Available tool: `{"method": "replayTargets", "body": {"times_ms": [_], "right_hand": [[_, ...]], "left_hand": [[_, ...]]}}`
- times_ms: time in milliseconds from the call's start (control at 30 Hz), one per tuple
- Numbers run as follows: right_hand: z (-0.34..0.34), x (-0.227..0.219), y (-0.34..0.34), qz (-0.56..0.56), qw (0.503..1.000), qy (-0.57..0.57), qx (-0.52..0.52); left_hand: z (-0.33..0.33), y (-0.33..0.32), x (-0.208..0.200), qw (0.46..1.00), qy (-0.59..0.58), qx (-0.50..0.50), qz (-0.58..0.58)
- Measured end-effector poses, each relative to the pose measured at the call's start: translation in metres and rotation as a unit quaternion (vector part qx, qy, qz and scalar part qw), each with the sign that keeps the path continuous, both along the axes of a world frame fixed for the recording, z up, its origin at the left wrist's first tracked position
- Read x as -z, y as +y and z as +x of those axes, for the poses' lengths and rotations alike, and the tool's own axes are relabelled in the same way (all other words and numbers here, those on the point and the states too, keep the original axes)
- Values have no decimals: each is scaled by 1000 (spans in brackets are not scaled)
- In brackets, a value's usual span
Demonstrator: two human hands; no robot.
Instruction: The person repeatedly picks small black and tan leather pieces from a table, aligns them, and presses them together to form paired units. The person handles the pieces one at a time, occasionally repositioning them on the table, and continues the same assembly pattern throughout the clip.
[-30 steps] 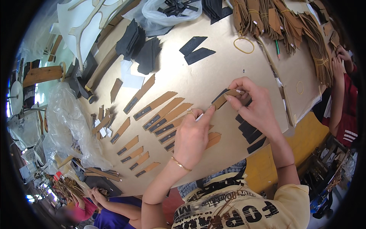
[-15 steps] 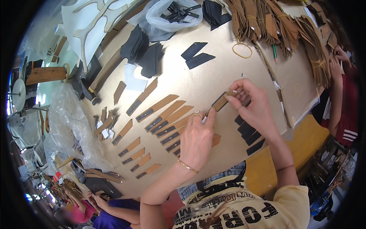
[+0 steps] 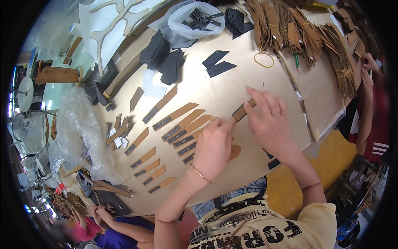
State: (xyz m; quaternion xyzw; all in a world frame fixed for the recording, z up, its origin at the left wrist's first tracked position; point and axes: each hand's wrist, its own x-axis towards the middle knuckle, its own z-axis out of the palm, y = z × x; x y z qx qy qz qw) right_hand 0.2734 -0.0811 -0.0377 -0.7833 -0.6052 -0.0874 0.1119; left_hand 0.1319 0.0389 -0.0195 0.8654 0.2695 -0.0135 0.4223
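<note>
My left hand point(image 3: 212, 145) pinches the lower end of a brown leather-like strip point(image 3: 245, 109) with a dark edge along one side, lying on the tabletop. Over the strip's upper end hovers my right hand point(image 3: 270, 124), fingers spread and partly hiding it; whether the thumb touches it I cannot tell. Left of my hands, several brown strips point(image 3: 181, 114), each with a dark patch at one end, lie in slanting rows. Some are hidden beneath my left hand. Dark rectangular pieces point(image 3: 274, 163) show beside my right wrist.
Black pieces lie stacked point(image 3: 172, 66) and in a clear plastic bag point(image 3: 199, 23) at the back. Bundled brown strips point(image 3: 271, 27), a rubber band point(image 3: 264, 59) and a green pencil point(image 3: 297, 62) are at back right. Crumpled plastic point(image 3: 78, 133) covers the left edge. Other people's hands appear at both sides.
My right hand has opened from a pinch on the strip's upper end, its fingers now spread and lower over the table. The left hand keeps its hold. The view has shifted slightly.
</note>
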Motion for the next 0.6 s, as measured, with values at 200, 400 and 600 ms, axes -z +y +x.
{"method": "replayTargets", "body": {"times_ms": [200, 400, 600], "right_hand": [[-23, 0, -6, 17, 982, 185, -35], [-24, 3, 2, 92, 967, 234, 36], [-3, 3, 10, 113, 819, 544, 139]], "left_hand": [[6, 9, 1, 993, -86, -44, -61], [8, 3, -18, 982, -93, -126, -109], [1, 9, -12, 981, -166, -73, -68]]}}
